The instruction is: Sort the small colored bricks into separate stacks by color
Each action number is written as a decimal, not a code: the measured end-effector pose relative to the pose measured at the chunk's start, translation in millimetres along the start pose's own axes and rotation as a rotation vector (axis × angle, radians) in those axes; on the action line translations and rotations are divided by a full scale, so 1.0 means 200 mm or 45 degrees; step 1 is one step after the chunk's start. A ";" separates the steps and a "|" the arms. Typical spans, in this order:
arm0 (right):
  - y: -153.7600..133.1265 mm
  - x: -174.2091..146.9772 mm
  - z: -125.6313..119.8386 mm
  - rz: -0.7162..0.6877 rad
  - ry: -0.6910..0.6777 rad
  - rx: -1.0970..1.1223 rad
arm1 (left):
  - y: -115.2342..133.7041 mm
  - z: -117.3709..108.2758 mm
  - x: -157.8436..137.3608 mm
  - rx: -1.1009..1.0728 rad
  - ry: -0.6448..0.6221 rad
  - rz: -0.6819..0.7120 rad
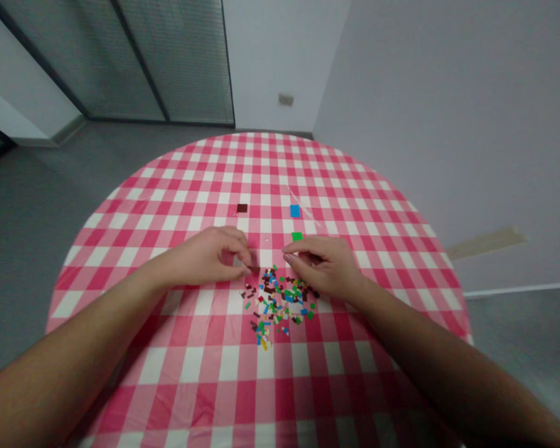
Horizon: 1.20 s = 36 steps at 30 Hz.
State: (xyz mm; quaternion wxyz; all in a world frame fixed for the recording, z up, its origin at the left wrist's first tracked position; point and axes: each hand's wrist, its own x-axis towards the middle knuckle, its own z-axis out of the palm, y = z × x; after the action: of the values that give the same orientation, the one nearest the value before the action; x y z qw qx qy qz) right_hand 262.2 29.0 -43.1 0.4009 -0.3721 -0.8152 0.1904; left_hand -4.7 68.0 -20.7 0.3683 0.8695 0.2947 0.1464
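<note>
A loose pile of tiny building bricks (284, 298) in brown, green, blue, white, yellow and red lies on the checked tablecloth. At the pile's upper left, my left hand (217, 255) has thumb and forefinger pinched together. A small dark brown piece (256, 269) shows right at those fingertips; its exact shape is too small to make out. My right hand (326, 264) hovers over the pile's upper right, thumb and forefinger drawn together. Whatever may be between them is hidden. Just beyond its fingers lies a green flat plate (297, 236).
Farther back lie a blue square plate (295, 211) and a dark brown plate (242, 208), with tiny clear bits near the brown one. A red-and-white checked cloth (186, 367) covers the round table. Walls and a glass partition (182, 56) stand beyond it.
</note>
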 end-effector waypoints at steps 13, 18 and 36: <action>0.02 0.00 0.00 0.007 -0.013 0.012 | -0.30 -0.05 0.08 0.569 0.670 -0.485; 0.01 0.00 0.00 0.027 -0.014 0.017 | -0.30 -0.04 0.07 0.595 0.656 -0.485; 0.01 0.00 0.00 0.045 -0.024 0.018 | -0.37 -0.01 0.07 0.661 0.551 -0.268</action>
State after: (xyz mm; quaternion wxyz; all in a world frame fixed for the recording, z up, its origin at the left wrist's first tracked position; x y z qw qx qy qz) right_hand 263.6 30.3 -43.6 0.3924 -0.3818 -0.8109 0.2068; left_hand -25.8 119.1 -72.7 0.0770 0.8477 0.4815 0.2087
